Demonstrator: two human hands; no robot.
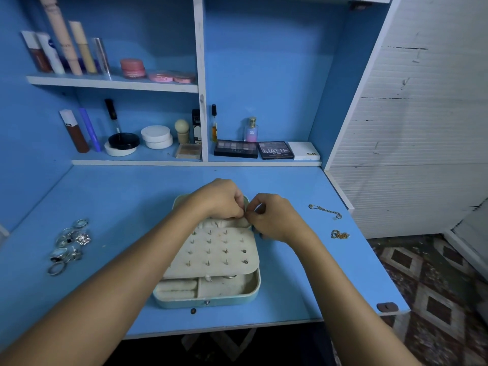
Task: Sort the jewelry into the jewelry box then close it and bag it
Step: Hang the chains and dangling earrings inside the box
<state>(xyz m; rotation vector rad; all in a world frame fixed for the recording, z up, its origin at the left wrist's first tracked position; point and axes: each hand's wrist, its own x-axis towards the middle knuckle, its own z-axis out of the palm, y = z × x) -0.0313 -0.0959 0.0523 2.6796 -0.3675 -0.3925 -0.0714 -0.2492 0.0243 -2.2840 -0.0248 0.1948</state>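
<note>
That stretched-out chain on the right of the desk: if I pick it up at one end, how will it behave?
The chain lies in a loose wavy line of small links, so it will probably hang limp and swing rather than hold its shape. It looks thin, so likely very light. Pushed, it would probably bunch up like the heaped chain nearer you, not slide as one piece.

Your left hand [220, 199] and right hand [272, 216] pinch something tiny above the open jewelry box [208, 299]; rings [70, 244] lie left on the surface [118, 207], chains [325, 211] right.

A pale teal jewelry box [237, 297] with cream lining sits on a blue desk [118, 207]; silver rings [69, 244] lie alongside.
</note>
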